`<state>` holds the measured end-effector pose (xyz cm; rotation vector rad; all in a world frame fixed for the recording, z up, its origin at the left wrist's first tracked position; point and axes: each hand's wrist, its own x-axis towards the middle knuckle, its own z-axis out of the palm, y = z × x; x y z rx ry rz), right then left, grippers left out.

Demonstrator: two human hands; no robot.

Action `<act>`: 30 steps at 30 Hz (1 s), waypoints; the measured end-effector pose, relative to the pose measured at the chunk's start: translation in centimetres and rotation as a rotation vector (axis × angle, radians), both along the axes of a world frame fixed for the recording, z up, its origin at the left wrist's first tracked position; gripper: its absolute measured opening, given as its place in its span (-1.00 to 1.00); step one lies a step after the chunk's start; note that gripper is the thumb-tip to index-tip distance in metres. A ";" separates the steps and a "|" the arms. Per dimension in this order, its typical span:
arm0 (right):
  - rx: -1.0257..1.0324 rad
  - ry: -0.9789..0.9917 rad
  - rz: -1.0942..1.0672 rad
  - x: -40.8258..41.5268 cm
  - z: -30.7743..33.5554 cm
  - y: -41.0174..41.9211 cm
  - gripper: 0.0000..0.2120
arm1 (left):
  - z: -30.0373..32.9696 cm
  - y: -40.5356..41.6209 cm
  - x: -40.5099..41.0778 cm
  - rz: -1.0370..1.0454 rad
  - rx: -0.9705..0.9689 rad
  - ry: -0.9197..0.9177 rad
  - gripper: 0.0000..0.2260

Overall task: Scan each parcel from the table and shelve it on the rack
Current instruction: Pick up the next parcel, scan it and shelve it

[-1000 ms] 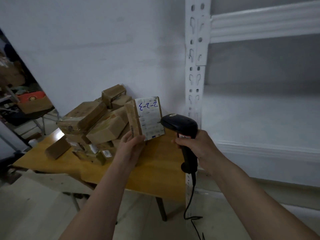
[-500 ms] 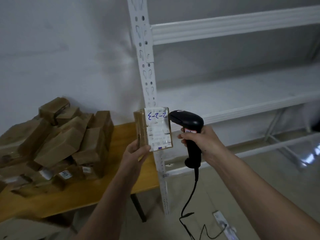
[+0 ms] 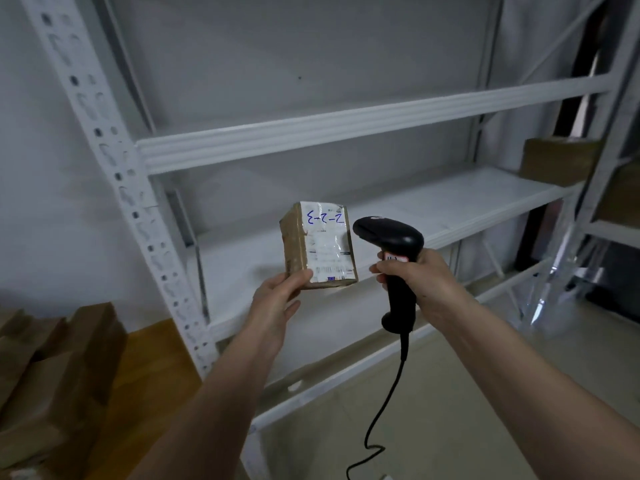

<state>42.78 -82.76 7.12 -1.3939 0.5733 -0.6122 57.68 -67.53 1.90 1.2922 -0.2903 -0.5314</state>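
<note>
Cardboard parcel (image 3: 318,245) and scanner (image 3: 393,261) in hands

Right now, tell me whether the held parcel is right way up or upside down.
Upside down: the blue handwritten code on the parcel label reads inverted, at the top end, while the left hand grips its bottom.

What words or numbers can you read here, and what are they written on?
"2-2-3": blue handwriting, upside down, at the top of the white label on the parcel in the left hand.
Printed lines and barcode lower on that label: too small and blurred to read.
Small sticker on the scanner in the right hand: too blurred to read.
</note>
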 end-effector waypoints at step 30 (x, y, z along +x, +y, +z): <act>0.057 -0.050 -0.384 -2.4 6.8 -31.5 -0.69 | 6.1 -36.8 2.9 -0.353 0.151 0.119 -0.60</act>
